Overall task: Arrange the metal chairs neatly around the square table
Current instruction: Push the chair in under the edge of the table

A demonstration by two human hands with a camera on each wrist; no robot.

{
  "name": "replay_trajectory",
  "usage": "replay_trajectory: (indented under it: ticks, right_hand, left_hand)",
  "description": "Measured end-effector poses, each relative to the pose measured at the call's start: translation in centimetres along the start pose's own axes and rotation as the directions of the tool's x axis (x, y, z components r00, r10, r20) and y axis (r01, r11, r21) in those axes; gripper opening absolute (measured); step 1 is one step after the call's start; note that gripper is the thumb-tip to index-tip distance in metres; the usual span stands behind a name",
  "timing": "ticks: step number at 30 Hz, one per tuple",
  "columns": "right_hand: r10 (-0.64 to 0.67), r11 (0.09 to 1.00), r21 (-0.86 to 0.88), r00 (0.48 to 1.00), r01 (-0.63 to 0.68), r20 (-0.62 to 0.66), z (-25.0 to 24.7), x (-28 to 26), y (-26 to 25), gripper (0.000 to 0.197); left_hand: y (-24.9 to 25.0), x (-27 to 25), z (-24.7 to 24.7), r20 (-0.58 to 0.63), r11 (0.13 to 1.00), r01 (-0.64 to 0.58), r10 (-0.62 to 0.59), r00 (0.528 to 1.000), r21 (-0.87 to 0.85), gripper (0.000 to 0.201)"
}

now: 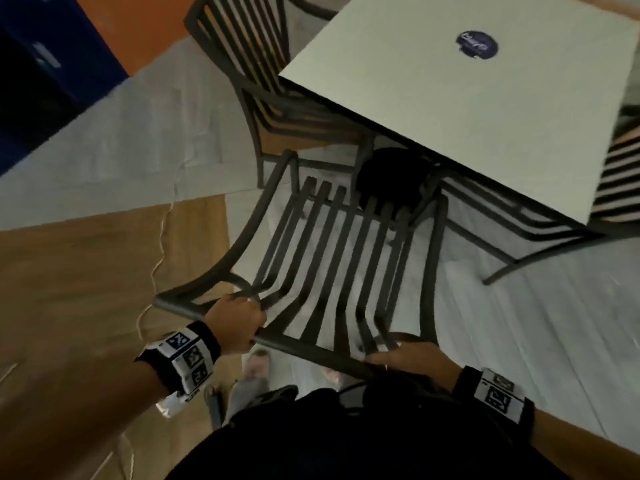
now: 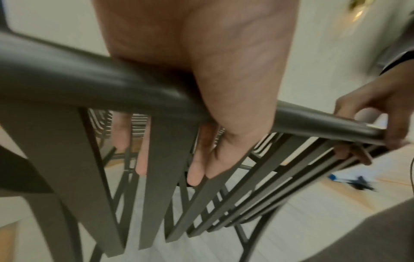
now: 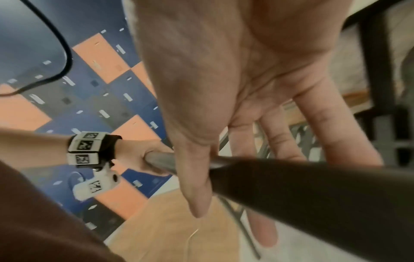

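A dark metal slatted chair stands in front of me, its seat facing the white square table. My left hand grips the left part of its top rail. My right hand grips the right end. In the left wrist view my left hand lies over the rail, fingers down behind the slats. In the right wrist view my right hand has its thumb in front of the rail and its fingers behind it.
A second chair stands at the table's left side. Another chair sits under the near right edge, and a third shows at the far right. The table's black base is beyond the held chair's seat. A thin cable lies on the floor at left.
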State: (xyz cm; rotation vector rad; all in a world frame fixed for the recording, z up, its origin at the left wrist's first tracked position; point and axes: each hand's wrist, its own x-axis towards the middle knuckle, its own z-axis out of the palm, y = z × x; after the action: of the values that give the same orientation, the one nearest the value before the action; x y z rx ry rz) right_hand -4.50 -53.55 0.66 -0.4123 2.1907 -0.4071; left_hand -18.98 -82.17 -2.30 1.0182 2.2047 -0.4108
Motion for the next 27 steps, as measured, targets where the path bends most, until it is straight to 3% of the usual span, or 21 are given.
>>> replay_trajectory:
  ticks: [3, 5, 8, 12, 18, 21, 23, 25, 27]
  right_hand:
    - [0.245, 0.969, 0.024, 0.954, -0.245, -0.170, 0.8, -0.9, -2.6, 0.037]
    - [0.437, 0.899, 0.140, 0.871, -0.415, -0.225, 1.7, -1.3, -4.6, 0.042]
    - [0.601, 0.799, 0.264, 0.734, -0.541, -0.317, 3.0, -0.7, -6.9, 0.042]
    - [0.670, 0.742, 0.337, 0.657, -0.579, -0.347, 3.8, 0.2, -9.3, 0.042]
    - [0.686, 0.727, 0.393, 0.600, -0.563, -0.411, 6.1, 1.5, -14.6, 0.035]
    - [0.693, 0.718, 0.409, 0.530, -0.563, -0.489, 8.0, 2.3, -16.5, 0.033]
    - [0.723, 0.690, 0.466, 0.504, -0.554, -0.472, 9.6, 3.3, -16.7, 0.031]
    - [0.727, 0.686, 0.462, 0.516, -0.562, -0.452, 10.2, 4.0, -16.6, 0.031]
    - [0.731, 0.682, 0.466, 0.495, -0.564, -0.470, 9.8, 4.4, -15.8, 0.029]
  left_hand:
    - [-1.3, 0.2, -0.4, -0.007, 0.986, -0.169, 0.169, 0.986, 0.001, 0.028]
    - [-1.9, -0.1, -0.5, -0.035, 0.973, -0.226, 0.228, 0.973, 0.039, 0.023]
    - [-3.2, -0.7, 0.1, -0.098, 0.957, -0.268, 0.278, 0.955, 0.107, 0.023]
    - [-5.8, -1.7, 1.0, -0.129, 0.955, -0.280, 0.291, 0.948, 0.096, 0.022]
    - [-8.9, -3.1, 2.7, -0.153, 0.959, -0.263, 0.276, 0.949, 0.103, 0.036]
    - [-9.9, -3.5, 3.2, -0.153, 0.962, -0.250, 0.264, 0.952, 0.107, 0.034]
    - [-10.1, -3.6, 3.3, -0.153, 0.959, -0.254, 0.272, 0.950, 0.127, 0.033]
    - [-9.9, -3.6, 3.1, -0.154, 0.953, -0.256, 0.281, 0.947, 0.165, 0.035]
    - [-9.8, -3.4, 2.9, -0.164, 0.956, -0.242, 0.269, 0.949, 0.167, 0.038]
